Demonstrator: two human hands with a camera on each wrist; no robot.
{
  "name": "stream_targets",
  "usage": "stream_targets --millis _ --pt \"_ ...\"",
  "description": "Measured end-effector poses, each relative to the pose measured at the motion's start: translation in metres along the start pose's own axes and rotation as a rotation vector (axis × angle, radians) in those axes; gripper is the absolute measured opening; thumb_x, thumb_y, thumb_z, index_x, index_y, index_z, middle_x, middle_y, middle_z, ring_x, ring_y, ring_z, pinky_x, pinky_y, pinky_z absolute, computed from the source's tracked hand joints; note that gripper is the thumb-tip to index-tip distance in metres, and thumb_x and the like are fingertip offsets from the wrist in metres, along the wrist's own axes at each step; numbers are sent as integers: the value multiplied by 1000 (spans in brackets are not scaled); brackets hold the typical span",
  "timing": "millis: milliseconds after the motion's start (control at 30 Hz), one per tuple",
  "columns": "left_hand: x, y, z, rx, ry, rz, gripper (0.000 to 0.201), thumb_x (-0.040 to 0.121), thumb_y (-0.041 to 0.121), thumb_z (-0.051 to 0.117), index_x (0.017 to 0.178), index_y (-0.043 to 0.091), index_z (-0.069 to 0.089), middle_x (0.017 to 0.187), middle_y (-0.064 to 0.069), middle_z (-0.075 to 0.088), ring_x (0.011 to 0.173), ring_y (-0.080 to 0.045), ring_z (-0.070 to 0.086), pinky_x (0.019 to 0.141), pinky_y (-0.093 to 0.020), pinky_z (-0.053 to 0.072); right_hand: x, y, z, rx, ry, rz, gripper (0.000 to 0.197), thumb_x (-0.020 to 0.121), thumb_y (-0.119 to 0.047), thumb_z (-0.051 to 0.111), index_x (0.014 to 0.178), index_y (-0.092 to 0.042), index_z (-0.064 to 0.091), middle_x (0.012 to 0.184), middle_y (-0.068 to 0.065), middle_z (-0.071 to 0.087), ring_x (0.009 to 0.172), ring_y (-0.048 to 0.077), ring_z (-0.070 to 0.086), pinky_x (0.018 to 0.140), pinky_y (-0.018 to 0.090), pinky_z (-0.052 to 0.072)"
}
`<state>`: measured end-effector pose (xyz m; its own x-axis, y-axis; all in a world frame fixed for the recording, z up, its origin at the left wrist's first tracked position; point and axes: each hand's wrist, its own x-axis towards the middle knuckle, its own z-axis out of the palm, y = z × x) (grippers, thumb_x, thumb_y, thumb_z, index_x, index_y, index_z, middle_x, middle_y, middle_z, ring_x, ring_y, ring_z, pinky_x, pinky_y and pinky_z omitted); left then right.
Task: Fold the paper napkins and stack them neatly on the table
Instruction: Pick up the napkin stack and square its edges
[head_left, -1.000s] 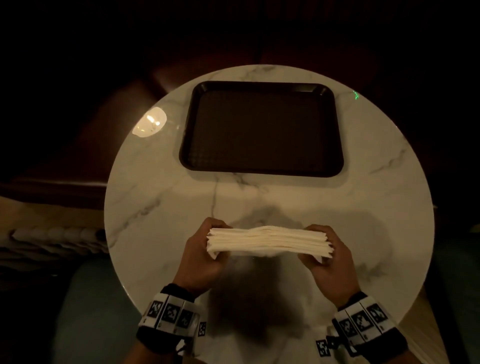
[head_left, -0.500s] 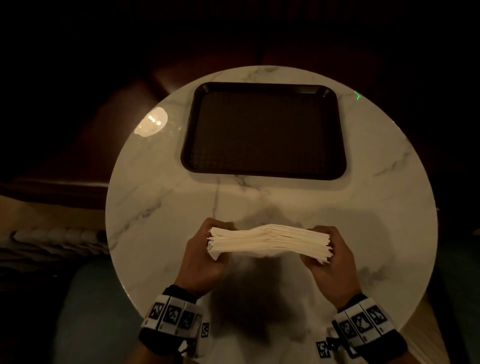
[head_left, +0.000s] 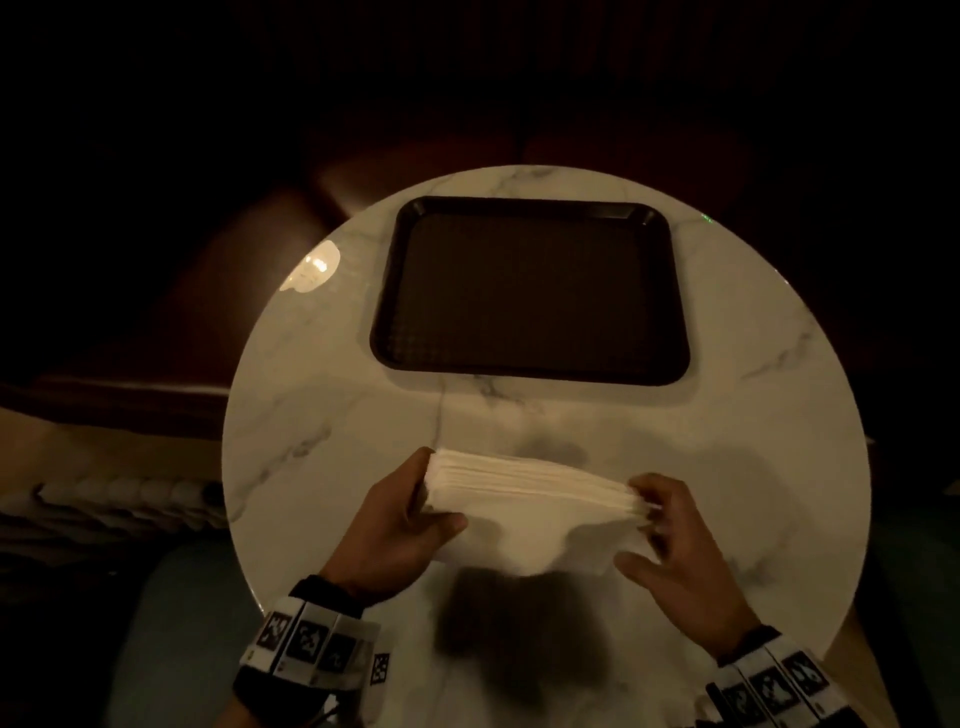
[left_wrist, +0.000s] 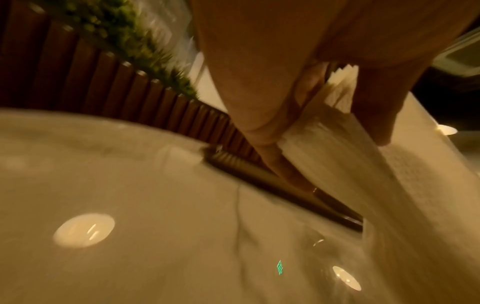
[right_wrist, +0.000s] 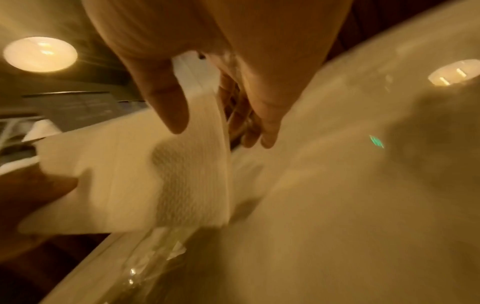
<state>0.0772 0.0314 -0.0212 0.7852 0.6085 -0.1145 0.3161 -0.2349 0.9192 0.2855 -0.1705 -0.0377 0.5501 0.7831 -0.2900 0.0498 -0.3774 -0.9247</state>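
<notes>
Paper napkins (head_left: 524, 488) formed one thick pile, held above the marble bench (head_left: 322, 415), presumably for peeling one off; the left hand (head_left: 400, 525) gripped its left end; the right hand (head_left: 675, 540) pinched the nearest sheet; one dark tray (head_left: 530, 374) lay beyond; sheets too many to count

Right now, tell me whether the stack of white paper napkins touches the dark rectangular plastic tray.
Apart. The head view shows bare marble table between the napkin stack and the tray.

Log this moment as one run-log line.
left hand: grips napkin stack | right hand: pinches stack's other end | stack: held above table | tray: no napkins in it
</notes>
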Motion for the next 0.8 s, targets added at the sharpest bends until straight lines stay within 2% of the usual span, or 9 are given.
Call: stream_targets --millis 67,133,233,300,400,500,600,700,800 --pt "5 18 -12 90 -86 63 35 80 15 71 111 21 55 103 14 67 98 0 62 80 -22 52 -7 -24 -3 -167 -51 -128 92 64 -12 75 136 -39 25 142 -23 30 132 -2 31 107 11 26" --pt "11 38 -21 237 -184 135 30 82 18 70 106 24 53 97 14 66 90 1 62 73 -23 52 -7 -50 6 -349 -133 -254 109 64 -29 79 143 -41 6 150 -25 10 136 -9 14 110 10 16" --pt "16 69 -27 466 -319 190 28 86 24 66 106 34 49 98 19 63 87 1 58 74 -19 50 5 -73 32 -411 -248 -324 116 63 -41 79 142 -45 -5 151 -24 7 141 2 12 116 38 22" --pt "18 84 -29 577 -380 203 30 88 27 61 112 40 47 109 16 63 95 -4 59 83 -25 52 12 -78 45 -391 -279 -345 97 67 -46 72 142 -45 10 140 -29 29 133 2 31 116 42 22" --pt "21 96 -37 613 -414 159 32 86 33 64 112 41 48 107 19 62 93 -5 60 83 -30 53 12 -75 50 -265 -207 -372 47 74 -49 65 118 -35 54 114 -28 59 113 3 55 107 20 34" --pt "16 80 -46 54 -322 27 41 76 35 76 111 24 57 106 5 66 95 -14 65 84 -38 55 7 -67 46 107 -182 -233 39 76 -29 74 112 -28 61 108 -12 69 103 9 64 86 22 50" --pt "0 50 -31 -499 -277 -127 76 68 43 80 126 7 48 126 -12 60 116 -32 58 96 -52 48 7 -63 45 312 -121 -166 41 77 -10 72 115 -18 59 109 -5 70 103 15 65 81 23 53" --pt "-14 34 6 -432 -154 -100 76 67 37 83 130 14 48 130 0 60 120 -22 57 99 -44 47 11 -58 45 275 -104 -180 40 79 -8 70 116 -19 57 109 -5 69 103 14 64 81 21 52" --pt "-19 24 29 -16 150 40 52 74 35 76 118 43 50 117 27 59 107 -1 59 89 -26 51 8 -53 50 245 -81 -229 39 81 -16 64 118 -21 55 112 -7 67 107 13 62 87 21 50"
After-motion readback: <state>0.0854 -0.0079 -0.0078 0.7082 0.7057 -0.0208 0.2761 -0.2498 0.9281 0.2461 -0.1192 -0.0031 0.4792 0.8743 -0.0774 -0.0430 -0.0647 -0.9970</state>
